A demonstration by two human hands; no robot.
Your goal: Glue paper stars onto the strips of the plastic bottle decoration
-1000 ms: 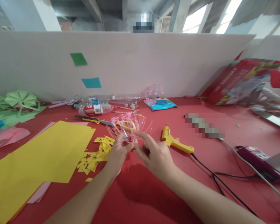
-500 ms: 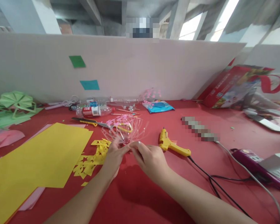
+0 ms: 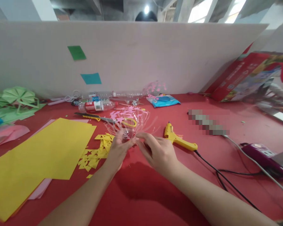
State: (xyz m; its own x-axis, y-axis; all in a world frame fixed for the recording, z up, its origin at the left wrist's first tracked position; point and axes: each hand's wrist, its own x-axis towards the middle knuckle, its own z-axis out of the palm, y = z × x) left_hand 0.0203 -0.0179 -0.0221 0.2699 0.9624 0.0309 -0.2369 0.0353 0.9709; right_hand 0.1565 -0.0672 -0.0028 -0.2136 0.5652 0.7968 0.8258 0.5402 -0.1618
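As two bare hands meet over a red table (image 3: 146, 204), the left hand (image 3: 116, 152) pinches the narrow base of a clear plastic piece cut into strips (image 3: 130, 134); the right hand (image 3: 163, 153) brings thumb and forefinger to that base, though whether they grip it cannot be told. The strips fan toward 12 o'clock. Good handling here means a steady left pinch at the base and light right fingertips, sparing the thin strips a crease. Yellow paper scraps (image 3: 105, 146) lie at 9 o'clock, a yellow glue gun (image 3: 181, 142) at 3, scissors (image 3: 108, 120) at 11, a labelled bottle (image 3: 97, 106) at 10 and a blue packet (image 3: 163, 101) at 1. Compared with half a second earlier, the strips spread farther toward 2 o'clock, and the tabletop objects keep their places.
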